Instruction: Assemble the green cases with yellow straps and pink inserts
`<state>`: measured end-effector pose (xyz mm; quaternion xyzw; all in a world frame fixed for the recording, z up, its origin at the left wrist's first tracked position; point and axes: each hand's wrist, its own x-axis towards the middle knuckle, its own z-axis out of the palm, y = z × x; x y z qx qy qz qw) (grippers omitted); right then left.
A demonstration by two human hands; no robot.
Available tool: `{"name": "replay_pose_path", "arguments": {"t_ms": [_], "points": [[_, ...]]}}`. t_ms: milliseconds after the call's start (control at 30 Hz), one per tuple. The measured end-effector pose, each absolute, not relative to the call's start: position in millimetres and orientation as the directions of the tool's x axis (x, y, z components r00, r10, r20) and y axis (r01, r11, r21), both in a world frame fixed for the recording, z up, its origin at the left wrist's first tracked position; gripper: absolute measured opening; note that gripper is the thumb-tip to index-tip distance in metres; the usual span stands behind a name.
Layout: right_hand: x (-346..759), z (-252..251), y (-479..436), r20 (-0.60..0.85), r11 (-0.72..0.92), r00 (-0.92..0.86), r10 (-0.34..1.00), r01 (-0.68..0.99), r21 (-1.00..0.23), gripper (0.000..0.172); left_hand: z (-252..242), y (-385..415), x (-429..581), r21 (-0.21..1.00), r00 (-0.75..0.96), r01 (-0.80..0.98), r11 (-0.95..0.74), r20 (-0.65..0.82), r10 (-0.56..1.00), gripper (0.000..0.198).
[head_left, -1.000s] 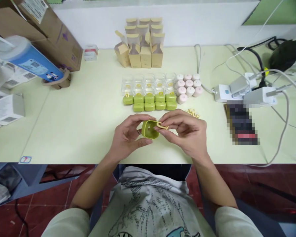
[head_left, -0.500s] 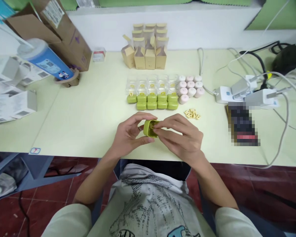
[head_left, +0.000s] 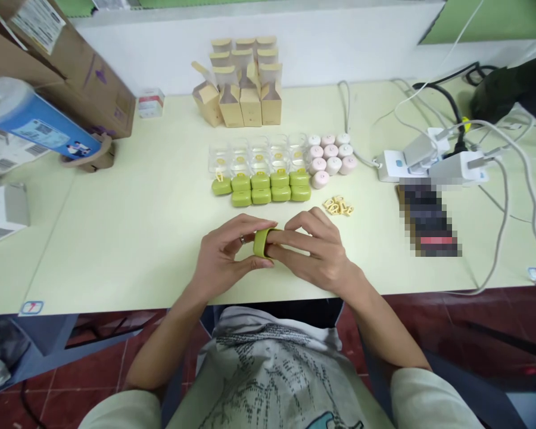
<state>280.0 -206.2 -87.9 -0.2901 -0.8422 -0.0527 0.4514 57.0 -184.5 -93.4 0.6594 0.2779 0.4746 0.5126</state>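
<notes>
My left hand (head_left: 226,253) is closed around a small green plastic case (head_left: 261,243), thumb below and fingers above, its open side turned to the right. Two or so fingers of my right hand (head_left: 315,250) reach into that opening; their tips, and anything they hold, are hidden inside. Beyond my hands stand two rows of similar green cases (head_left: 261,195), the leftmost with a cream loop (head_left: 220,177) on top. A small pile of cream loop-shaped pieces (head_left: 338,206) lies just past my right hand.
Clear plastic trays (head_left: 259,152) sit behind the green cases, beside several pale pink round pieces (head_left: 330,151). Open cardboard boxes (head_left: 250,107) stand at the wall. A power strip (head_left: 393,165) with cables and a blurred-out dark object (head_left: 429,217) are on the right; a blue cup (head_left: 49,128) is left.
My right fingers have gone deeper into the green case, and its opening has turned more out of sight. The camera view has shifted, so the table's things appear further left.
</notes>
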Motion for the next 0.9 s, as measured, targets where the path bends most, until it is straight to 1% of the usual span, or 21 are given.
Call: {"name": "replay_pose_path", "arguments": {"t_ms": [67, 133, 200, 233, 267, 300, 333, 367, 433, 533, 667, 767, 833, 900], "points": [[281.9, -85.2, -206.0, 0.768, 0.832, -0.428, 0.477, 0.500, -0.238, 0.021, -96.4, -184.3, 58.0, 0.952, 0.398, -0.139, -0.273, 0.306, 0.865, 0.057], [284.9, -78.8, -208.0, 0.759, 0.828, -0.390, 0.521, 0.447, -0.338, 0.022, -97.7, -183.9, 57.8, 0.952, 0.379, -0.165, -0.258, 0.303, 0.874, 0.058], [287.9, -72.3, -210.7, 0.727, 0.745, -0.242, 0.643, 0.416, -0.521, 0.025, -97.2, -183.1, 56.6, 0.938, 0.339, -0.182, -0.295, 0.341, 0.877, 0.058], [288.7, -70.3, -211.7, 0.672, 0.665, -0.140, 0.727, 0.386, -0.639, 0.024, -96.6, -182.7, 55.8, 0.929, 0.314, -0.180, -0.323, 0.366, 0.876, 0.059], [288.7, -69.6, -212.1, 0.580, 0.563, -0.056, 0.813, 0.331, -0.757, 0.022, -96.1, -182.4, 55.1, 0.918, 0.296, -0.174, -0.355, 0.393, 0.871, 0.059], [287.8, -70.3, -212.0, 0.461, 0.450, -0.018, 0.887, 0.252, -0.857, 0.025, -95.9, -182.3, 54.5, 0.908, 0.284, -0.160, -0.387, 0.418, 0.863, 0.059], [285.9, -72.1, -211.4, 0.340, 0.340, -0.031, 0.940, 0.160, -0.927, 0.031, -96.1, -182.3, 54.1, 0.900, 0.278, -0.137, -0.414, 0.436, 0.856, 0.059], [283.2, -74.7, -210.4, 0.238, 0.244, -0.083, 0.968, 0.070, -0.967, 0.038, -96.5, -182.4, 53.9, 0.892, 0.275, -0.110, -0.439, 0.452, 0.849, 0.059], [276.7, -80.0, -208.0, 0.107, 0.097, -0.195, 0.975, -0.063, -0.993, 0.047, -97.9, -182.8, 53.9, 0.880, 0.278, -0.059, -0.472, 0.468, 0.839, 0.059], [269.1, -83.5, -205.8, 0.022, -0.016, -0.247, 0.969, -0.151, -0.988, 0.044, -98.4, -183.2, 54.2, 0.862, 0.292, -0.028, -0.506, 0.491, 0.820, 0.059], [265.4, -82.3, -205.6, -0.001, -0.051, -0.229, 0.973, -0.213, -0.976, 0.044, -95.2, -184.2, 54.2, 0.811, 0.350, 0.021, -0.584, 0.542, 0.764, 0.061], [263.9, -84.0, -204.4, 0.003, -0.056, -0.221, 0.975, -0.260, -0.964, 0.046, -92.9, -185.5, 53.5, 0.802, 0.387, 0.030, -0.597, 0.541, 0.747, 0.062], [263.3, -86.2, -202.9, -0.005, -0.067, -0.220, 0.976, -0.276, -0.959, 0.048, -91.8, -185.7, 52.3, 0.834, 0.398, -0.002, -0.551, 0.507, 0.765, 0.059], [263.3, -88.2, -201.5, -0.007, -0.066, -0.207, 0.978, -0.279, -0.958, 0.049, -91.0, -185.0, 51.2, 0.902, 0.366, -0.043, -0.429, 0.414, 0.834, 0.049]]}}
